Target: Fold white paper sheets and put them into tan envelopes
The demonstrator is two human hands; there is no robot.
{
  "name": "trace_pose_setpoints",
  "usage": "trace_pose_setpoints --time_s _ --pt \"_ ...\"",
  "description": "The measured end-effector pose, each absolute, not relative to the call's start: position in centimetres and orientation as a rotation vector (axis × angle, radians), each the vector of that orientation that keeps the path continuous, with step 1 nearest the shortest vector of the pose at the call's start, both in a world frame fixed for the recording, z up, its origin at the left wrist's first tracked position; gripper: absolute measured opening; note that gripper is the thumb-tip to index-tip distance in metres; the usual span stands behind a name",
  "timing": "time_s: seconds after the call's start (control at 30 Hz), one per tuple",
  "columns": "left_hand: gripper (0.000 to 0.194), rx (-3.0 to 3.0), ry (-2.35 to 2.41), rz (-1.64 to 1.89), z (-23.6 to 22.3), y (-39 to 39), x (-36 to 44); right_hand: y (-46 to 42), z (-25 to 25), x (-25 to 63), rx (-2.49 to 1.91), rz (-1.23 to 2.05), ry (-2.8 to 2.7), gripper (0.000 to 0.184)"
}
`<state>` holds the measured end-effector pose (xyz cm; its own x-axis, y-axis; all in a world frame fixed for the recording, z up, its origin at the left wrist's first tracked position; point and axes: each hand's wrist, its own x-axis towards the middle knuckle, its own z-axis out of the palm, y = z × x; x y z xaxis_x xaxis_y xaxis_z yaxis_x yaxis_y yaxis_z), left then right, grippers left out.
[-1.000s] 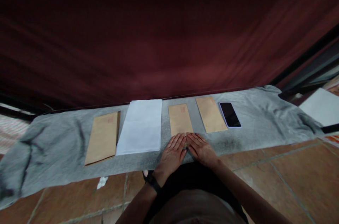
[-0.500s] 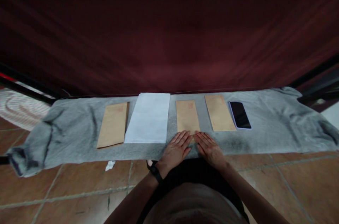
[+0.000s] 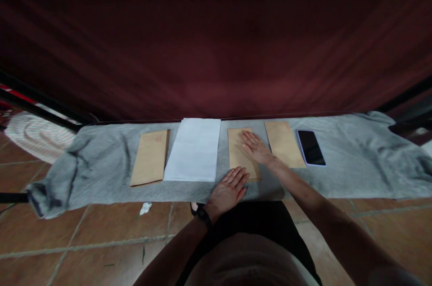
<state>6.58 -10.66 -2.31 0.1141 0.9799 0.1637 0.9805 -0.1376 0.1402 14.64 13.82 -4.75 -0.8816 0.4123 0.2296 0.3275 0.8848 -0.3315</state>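
A brown paper envelope (image 3: 238, 153) lies flat on the grey cloth in front of me. My right hand (image 3: 256, 147) rests on its upper part with the fingers stretched out, covering its top right area. At the envelope's near left corner my left hand (image 3: 227, 190) lies flat, fingertips on the paper and fingers extended. Neither hand grips anything. To the right is another brown envelope (image 3: 284, 144) with faint red print, close to my right forearm. Left of my hands sits a stack of white paper (image 3: 194, 151).
Further left lies a thicker pile of brown envelopes (image 3: 150, 157). A phone (image 3: 311, 147) in a light purple case lies at the right. Grey cloth (image 3: 351, 160) covers the narrow bench, dark red fabric (image 3: 216, 70) hangs behind it, and a white scrap (image 3: 146, 208) is on the tiled floor.
My right hand has moved from the envelope's near edge up to its far part. The left hand stays at the near edge. The view has shifted slightly.
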Motion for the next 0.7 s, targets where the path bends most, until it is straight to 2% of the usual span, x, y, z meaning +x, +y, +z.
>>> trace_pose_setpoints --time_s 0.3,0.7 --pt "0.050 -2.354 -2.021 -0.368 -2.7 -10.6 6.3 15.4 -5.1 11.7 -0.466 0.251 -2.902 0.063" --pt "0.047 -2.293 -2.005 -0.406 -3.5 -10.7 6.5 11.0 -5.0 14.8 -0.134 0.367 -2.941 0.061"
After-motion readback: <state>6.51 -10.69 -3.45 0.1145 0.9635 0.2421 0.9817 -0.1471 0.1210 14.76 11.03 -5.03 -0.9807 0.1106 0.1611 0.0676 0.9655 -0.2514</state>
